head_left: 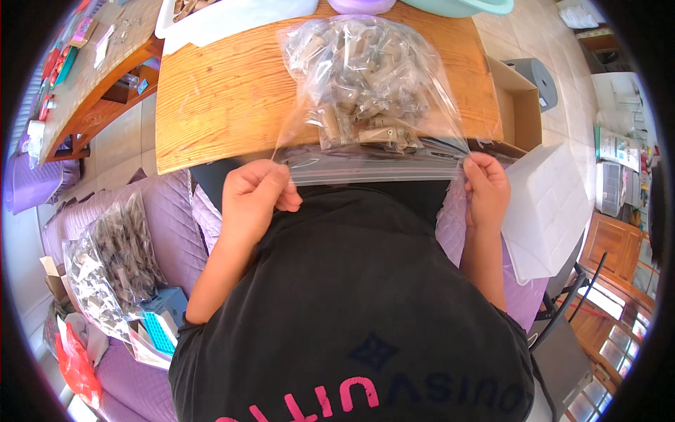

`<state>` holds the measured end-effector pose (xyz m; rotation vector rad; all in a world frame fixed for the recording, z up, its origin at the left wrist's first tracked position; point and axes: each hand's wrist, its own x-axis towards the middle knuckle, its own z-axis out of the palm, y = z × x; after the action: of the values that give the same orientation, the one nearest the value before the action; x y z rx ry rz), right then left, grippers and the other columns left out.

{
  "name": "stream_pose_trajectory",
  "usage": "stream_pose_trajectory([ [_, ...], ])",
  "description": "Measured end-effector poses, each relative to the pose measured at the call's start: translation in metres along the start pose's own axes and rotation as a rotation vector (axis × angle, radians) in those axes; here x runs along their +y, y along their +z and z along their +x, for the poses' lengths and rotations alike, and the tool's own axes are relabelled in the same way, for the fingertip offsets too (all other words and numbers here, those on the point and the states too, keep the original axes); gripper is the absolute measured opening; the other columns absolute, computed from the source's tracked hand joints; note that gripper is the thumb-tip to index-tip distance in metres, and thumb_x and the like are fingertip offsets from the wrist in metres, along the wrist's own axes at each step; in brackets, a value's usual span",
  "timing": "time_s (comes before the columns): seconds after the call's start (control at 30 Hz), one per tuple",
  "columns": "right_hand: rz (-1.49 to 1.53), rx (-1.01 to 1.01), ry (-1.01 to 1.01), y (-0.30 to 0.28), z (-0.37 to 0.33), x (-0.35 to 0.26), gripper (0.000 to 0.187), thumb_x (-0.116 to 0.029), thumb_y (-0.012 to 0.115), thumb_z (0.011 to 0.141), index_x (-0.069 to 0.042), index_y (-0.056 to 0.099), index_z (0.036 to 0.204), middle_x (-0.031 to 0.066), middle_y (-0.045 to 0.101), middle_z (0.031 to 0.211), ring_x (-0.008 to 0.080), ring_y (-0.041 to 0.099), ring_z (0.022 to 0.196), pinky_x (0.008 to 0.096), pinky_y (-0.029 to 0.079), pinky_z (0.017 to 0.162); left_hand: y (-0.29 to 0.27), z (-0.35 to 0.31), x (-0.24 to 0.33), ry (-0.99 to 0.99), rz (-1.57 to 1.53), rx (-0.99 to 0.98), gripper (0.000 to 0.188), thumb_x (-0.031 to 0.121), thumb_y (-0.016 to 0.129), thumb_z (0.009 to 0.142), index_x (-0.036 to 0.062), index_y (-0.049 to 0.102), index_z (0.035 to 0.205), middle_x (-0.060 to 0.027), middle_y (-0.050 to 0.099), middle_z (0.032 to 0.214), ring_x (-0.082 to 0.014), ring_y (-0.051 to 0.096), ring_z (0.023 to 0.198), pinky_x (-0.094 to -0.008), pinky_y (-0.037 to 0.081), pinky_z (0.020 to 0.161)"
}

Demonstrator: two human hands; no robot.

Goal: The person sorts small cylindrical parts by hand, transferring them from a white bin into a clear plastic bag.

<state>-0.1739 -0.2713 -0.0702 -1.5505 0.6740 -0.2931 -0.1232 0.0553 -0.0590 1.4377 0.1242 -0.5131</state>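
A large clear zip bag (436,116) lies on the wooden table, its mouth hanging over the near edge toward me. Inside it are many small brownish-grey pieces in clear wrapping (365,77), heaped toward the far end; their exact kind I cannot make out. My left hand (257,193) pinches the left end of the bag's zip strip. At the strip's right end, my right hand (486,184) grips the other corner between thumb and fingers. The strip is stretched nearly straight between both hands.
On the wooden table (218,105), a white tub (239,15) and a pale green basin (460,7) stand at the far edge. A cardboard box (519,105) and a white plastic bin (548,211) are at the right. Filled clear bags (126,246) rest on the purple sofa (172,211) at left.
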Motion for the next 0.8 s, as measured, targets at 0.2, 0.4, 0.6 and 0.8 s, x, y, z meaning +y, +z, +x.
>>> stream_pose_trajectory([
  [0.2, 0.089, -0.044, -0.038, 0.002, -0.004, -0.006, 0.015, -0.008, 0.061, 0.085, -0.003, 0.059, 0.098, -0.0042, 0.051, 0.062, 0.0014, 0.04, 0.048, 0.0151, 0.03, 0.044, -0.002, -0.011, 0.004, -0.001, 0.083, -0.011, 0.025, 0.016, 0.049, 0.092, -0.0004, 0.061, 0.076, -0.0072, 0.063, 0.07, -0.0119, 0.061, 0.063, -0.0228, 0.049, 0.06],
  [0.4, -0.101, 0.162, -0.396, -0.024, -0.001, -0.012, 0.018, -0.012, 0.057, 0.089, -0.001, 0.059, 0.103, -0.0037, 0.053, 0.068, 0.0024, 0.043, 0.053, 0.015, 0.033, 0.047, 0.002, -0.018, 0.001, 0.067, 0.142, -0.064, 0.028, 0.018, 0.047, 0.094, -0.004, 0.062, 0.087, -0.0082, 0.064, 0.078, -0.013, 0.062, 0.071, -0.0248, 0.05, 0.068],
  [0.6, -0.949, 0.253, -0.863, -0.025, -0.014, -0.038, 0.03, -0.003, 0.06, 0.082, -0.001, 0.056, 0.112, 0.0072, 0.06, 0.089, 0.0119, 0.055, 0.076, 0.0207, 0.044, 0.063, 0.001, -0.021, 0.006, 0.116, 0.15, -0.071, 0.03, 0.018, 0.044, 0.095, -0.006, 0.062, 0.095, -0.0102, 0.065, 0.086, -0.0142, 0.062, 0.074, -0.025, 0.05, 0.069],
  [0.8, -0.429, -0.39, -0.8, 0.05, -0.048, -0.076, 0.016, 0.001, 0.064, 0.075, -0.002, 0.064, 0.091, 0.0077, 0.062, 0.082, 0.0188, 0.06, 0.073, 0.0293, 0.047, 0.063, 0.0, -0.02, 0.002, 0.182, 0.195, -0.044, 0.024, 0.014, 0.049, 0.093, -0.004, 0.062, 0.099, -0.0083, 0.065, 0.086, -0.0121, 0.061, 0.076, -0.0235, 0.048, 0.069],
])
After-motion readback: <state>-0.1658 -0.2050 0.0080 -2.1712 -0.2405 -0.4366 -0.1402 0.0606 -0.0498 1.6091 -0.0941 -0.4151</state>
